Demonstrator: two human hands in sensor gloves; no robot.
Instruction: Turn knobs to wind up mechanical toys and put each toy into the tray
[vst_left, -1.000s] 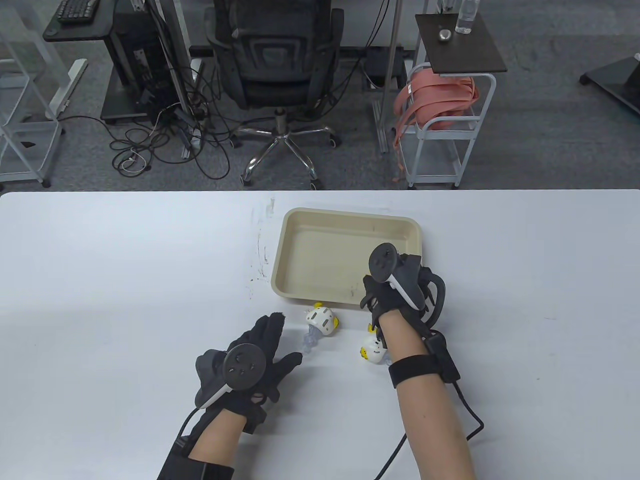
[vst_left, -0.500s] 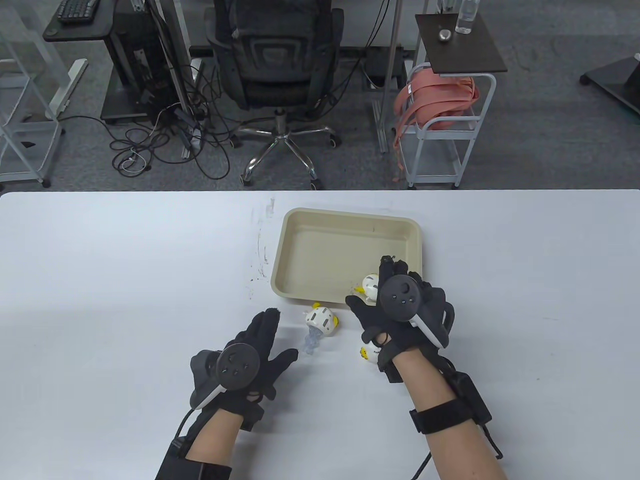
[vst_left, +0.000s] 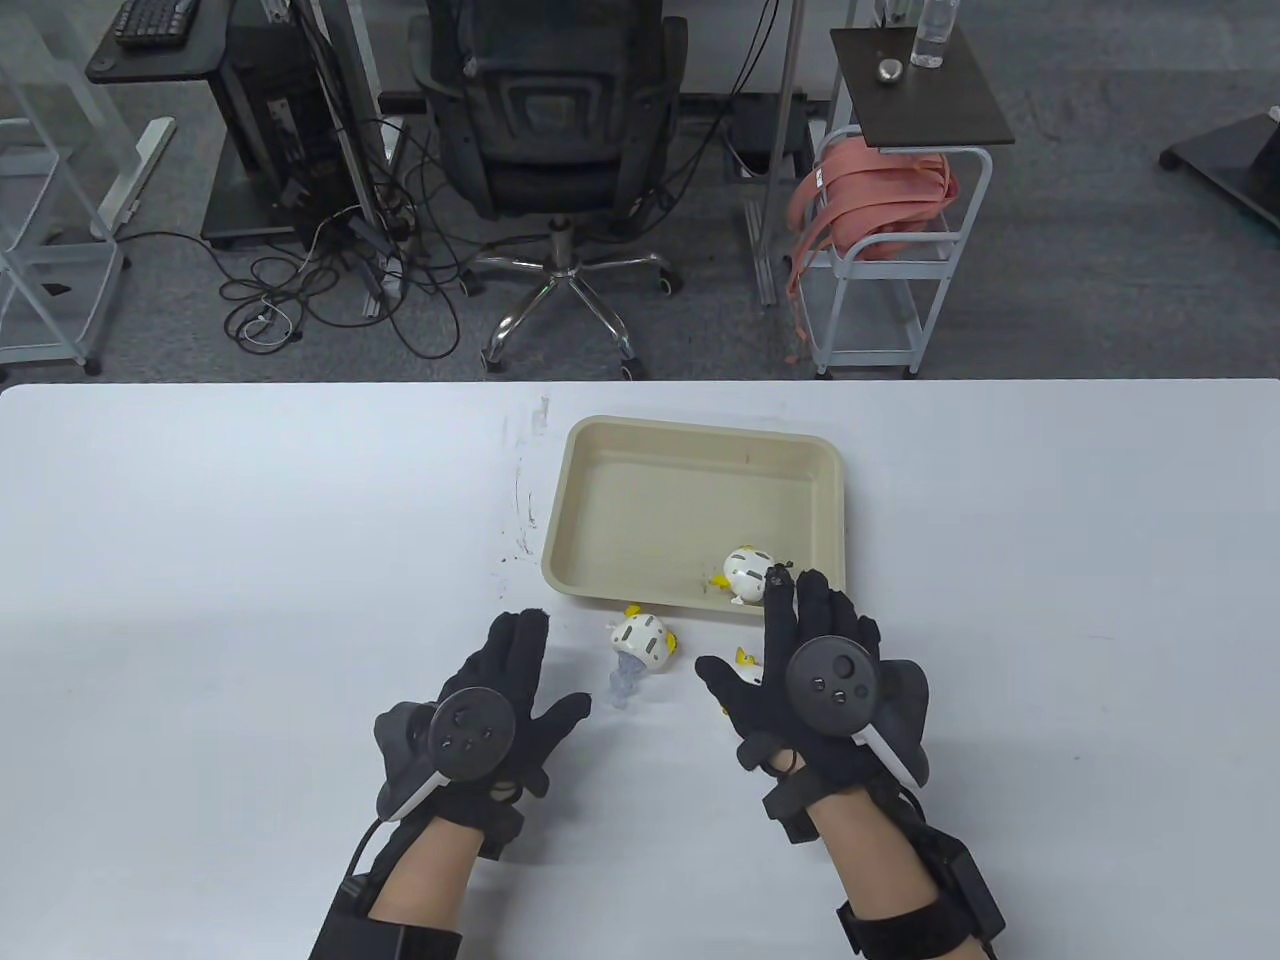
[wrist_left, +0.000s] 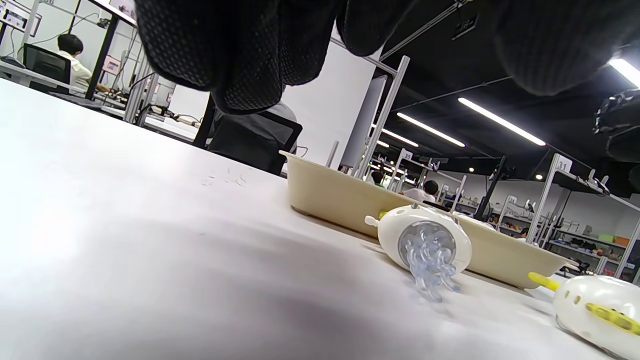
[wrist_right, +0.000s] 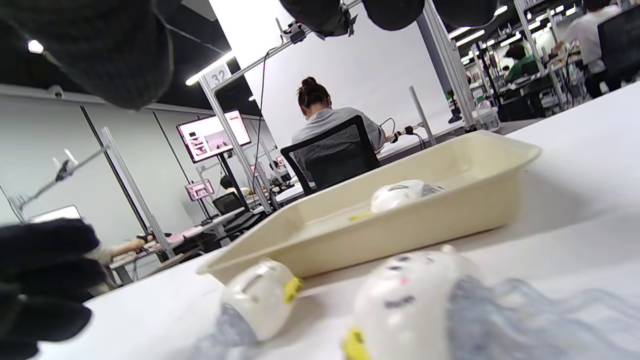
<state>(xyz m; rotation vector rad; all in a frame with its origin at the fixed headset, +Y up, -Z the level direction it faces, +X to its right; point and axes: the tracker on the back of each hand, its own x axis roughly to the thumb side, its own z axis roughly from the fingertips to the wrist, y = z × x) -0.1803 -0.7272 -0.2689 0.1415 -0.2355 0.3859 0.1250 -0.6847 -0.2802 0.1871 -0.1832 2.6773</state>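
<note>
Toys (vst_left: 645, 640) between flat, spread hands (vst_left: 480, 700)

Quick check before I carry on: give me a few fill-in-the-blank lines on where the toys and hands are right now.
1. The number of toys lying inside the tray is ____.
2. The number of toys on the table outside the tray is ____.
3. The toy between the two hands lies ____ the tray's near rim.
4. The right hand hovers, fingers straight, over the other ____ on the table.

Missing words: one; two; outside; toy
</note>
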